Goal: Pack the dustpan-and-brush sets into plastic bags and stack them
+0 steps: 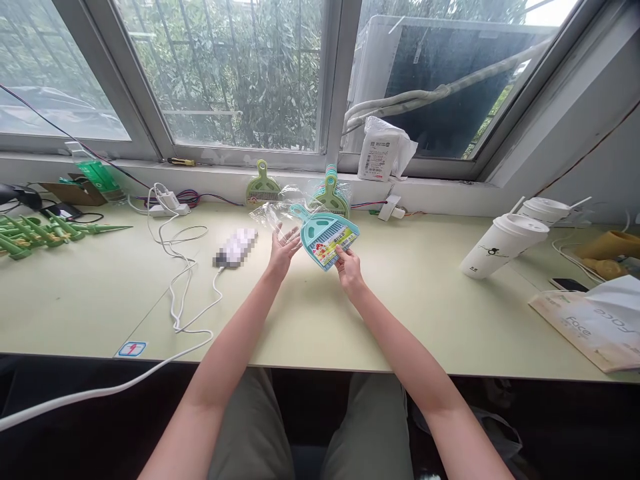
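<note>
My right hand [347, 267] pinches the lower edge of a small teal dustpan and brush set [324, 235] with a colourful label, holding it tilted above the pale green table [350, 320]. My left hand [283, 250] is beside it with fingers spread, touching the clear plastic bag [270, 212] that trails off the set to the left. Behind them, against the window ledge, stand a green dustpan set [263, 187] and a stack of further sets in plastic [331, 190].
A white cable [175, 293] and a blurred phone [235, 247] lie left of my hands. Green plastic pieces [45, 231] are at far left. White cups with lids [500, 247] and a paper bag [590, 323] are at right. A white packet [383, 152] rests on the sill.
</note>
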Action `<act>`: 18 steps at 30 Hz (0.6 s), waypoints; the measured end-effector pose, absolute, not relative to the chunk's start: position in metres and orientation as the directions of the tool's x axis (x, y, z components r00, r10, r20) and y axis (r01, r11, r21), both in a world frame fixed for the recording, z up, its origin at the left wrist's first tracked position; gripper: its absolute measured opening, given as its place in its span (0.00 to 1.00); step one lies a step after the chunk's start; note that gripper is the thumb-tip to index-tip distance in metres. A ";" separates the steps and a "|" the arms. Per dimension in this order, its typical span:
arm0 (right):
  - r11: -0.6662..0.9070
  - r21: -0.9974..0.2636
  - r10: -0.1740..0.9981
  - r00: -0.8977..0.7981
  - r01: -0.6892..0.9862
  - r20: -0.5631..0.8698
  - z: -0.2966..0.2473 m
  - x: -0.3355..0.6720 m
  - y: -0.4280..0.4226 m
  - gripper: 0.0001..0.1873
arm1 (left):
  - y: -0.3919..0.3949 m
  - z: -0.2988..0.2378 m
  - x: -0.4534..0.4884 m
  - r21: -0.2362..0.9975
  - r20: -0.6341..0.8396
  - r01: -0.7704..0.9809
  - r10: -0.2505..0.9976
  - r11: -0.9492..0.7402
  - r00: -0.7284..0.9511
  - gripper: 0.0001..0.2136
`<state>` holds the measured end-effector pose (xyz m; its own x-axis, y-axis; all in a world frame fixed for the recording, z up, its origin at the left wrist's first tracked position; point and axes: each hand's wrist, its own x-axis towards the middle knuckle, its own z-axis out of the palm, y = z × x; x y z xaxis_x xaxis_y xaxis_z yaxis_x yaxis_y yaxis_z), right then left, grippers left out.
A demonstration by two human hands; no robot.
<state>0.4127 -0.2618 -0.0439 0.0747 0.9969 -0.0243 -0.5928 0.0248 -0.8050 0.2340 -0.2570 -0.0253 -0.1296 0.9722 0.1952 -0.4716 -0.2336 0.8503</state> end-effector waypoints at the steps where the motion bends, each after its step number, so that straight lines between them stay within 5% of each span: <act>1: 0.027 -0.802 0.997 0.075 -0.597 -0.022 -0.043 0.413 -0.262 0.13 | -0.257 -0.025 0.234 0.857 0.201 -0.456 0.971 -0.240 -0.132 0.43; 12: 0.047 -0.800 0.994 0.110 -0.598 -0.024 -0.040 0.415 -0.262 0.13 | -0.257 -0.022 0.229 0.847 0.247 -0.453 0.961 -0.277 -0.124 0.36; 18: 0.029 -0.801 0.997 0.075 -0.598 -0.020 -0.039 0.413 -0.264 0.13 | -0.252 -0.027 0.228 0.874 0.282 -0.380 0.953 -0.302 -0.110 0.46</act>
<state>0.4127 -0.2643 -0.0394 0.0750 0.9970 -0.0201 -0.5977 0.0288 -0.8012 0.2281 -0.2525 -0.0272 -0.1101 0.9531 0.2819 -0.3797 -0.3024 0.8743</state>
